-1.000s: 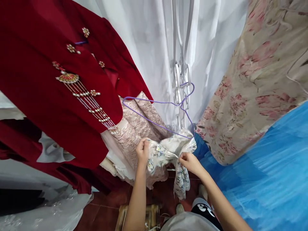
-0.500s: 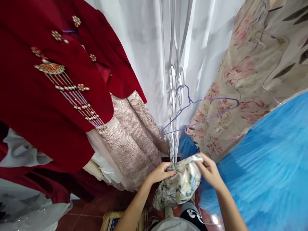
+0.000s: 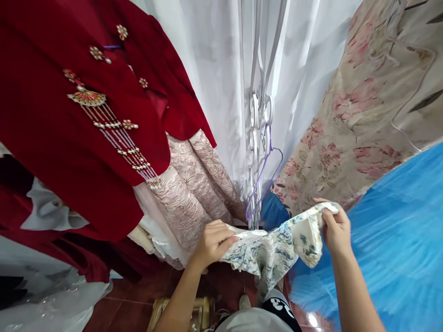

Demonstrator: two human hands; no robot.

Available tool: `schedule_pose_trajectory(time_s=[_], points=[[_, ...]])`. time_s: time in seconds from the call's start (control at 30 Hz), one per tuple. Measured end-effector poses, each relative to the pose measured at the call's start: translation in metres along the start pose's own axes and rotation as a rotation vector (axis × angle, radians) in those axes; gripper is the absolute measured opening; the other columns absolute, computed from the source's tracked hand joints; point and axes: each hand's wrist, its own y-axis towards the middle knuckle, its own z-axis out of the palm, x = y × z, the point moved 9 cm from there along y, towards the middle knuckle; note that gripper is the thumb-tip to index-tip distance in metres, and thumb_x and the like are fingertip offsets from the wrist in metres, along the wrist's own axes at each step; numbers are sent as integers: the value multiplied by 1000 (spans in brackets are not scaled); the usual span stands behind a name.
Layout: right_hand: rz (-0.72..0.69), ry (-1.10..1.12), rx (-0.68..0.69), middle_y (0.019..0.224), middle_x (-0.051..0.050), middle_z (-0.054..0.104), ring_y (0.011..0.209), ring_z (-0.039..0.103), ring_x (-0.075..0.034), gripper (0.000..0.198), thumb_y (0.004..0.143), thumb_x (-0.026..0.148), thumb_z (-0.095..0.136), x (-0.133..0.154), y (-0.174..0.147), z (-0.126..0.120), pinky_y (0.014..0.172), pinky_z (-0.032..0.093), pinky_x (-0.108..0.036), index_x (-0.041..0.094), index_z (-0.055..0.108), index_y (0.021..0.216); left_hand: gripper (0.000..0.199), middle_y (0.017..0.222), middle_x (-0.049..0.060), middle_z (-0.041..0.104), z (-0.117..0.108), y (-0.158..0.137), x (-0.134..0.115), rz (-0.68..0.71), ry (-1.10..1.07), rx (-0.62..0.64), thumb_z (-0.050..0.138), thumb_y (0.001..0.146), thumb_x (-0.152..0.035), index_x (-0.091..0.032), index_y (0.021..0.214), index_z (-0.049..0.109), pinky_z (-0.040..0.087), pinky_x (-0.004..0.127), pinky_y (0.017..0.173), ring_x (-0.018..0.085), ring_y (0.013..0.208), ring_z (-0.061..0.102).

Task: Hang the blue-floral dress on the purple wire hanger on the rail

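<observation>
A cream garment with a blue and green floral print (image 3: 277, 251) is stretched between my two hands, its top edge pulled wide and its lower part hanging in folds. My left hand (image 3: 213, 242) is closed on one end of that edge, thumb on top. At the other end, my right hand (image 3: 335, 226) pinches the band between thumb and fingers. Just beyond the garment, a purple wire hanger (image 3: 265, 177) hangs bare from a white rack of rings (image 3: 254, 115). What kind of garment it is, I cannot tell.
On the left hang a red velvet jacket (image 3: 114, 175) with beaded tassels and a pink brocade skirt (image 3: 194, 184). To the right are a floral dress (image 3: 356, 120) and blue tulle (image 3: 391, 230). A wooden stool (image 3: 199, 313) stands on the red tiled floor (image 3: 121, 295).
My hands have moved apart, spreading the garment that was bunched between them. The purple hanger has swung round and is now seen more edge-on. The view has shifted slightly.
</observation>
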Motion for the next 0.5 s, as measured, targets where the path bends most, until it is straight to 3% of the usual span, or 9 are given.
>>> schedule_pose_trajectory(time_s=[0.1,0.2,0.37,0.5], points=[[-2,-7,202,96,-6,71,64,54,-14,37,87,42,66,1,21,62,58,42,-25,21,72,117,25,57,-2,59,-15,19,-34,190,104,-20,57,99,-28,-19,76,63,39,29,57,12,52,50],[-98,-20,325,104,-7,72,76,59,-18,35,88,43,65,0,44,109,67,46,-28,22,72,115,21,58,-2,60,-32,39,-37,274,190,-78,57,99,-25,-18,81,64,35,29,54,11,49,48],[-147,-17,333,70,2,60,62,48,-15,23,85,43,69,-23,66,129,59,38,-26,21,66,81,26,67,0,67,-58,88,12,180,216,-97,57,100,-31,-18,80,67,42,25,60,11,59,57],[-137,12,411,65,3,52,61,45,-14,24,86,40,67,-30,52,141,58,36,-26,21,59,76,31,71,-1,66,-42,149,46,2,151,141,54,100,-37,-18,81,67,43,24,64,12,65,60]])
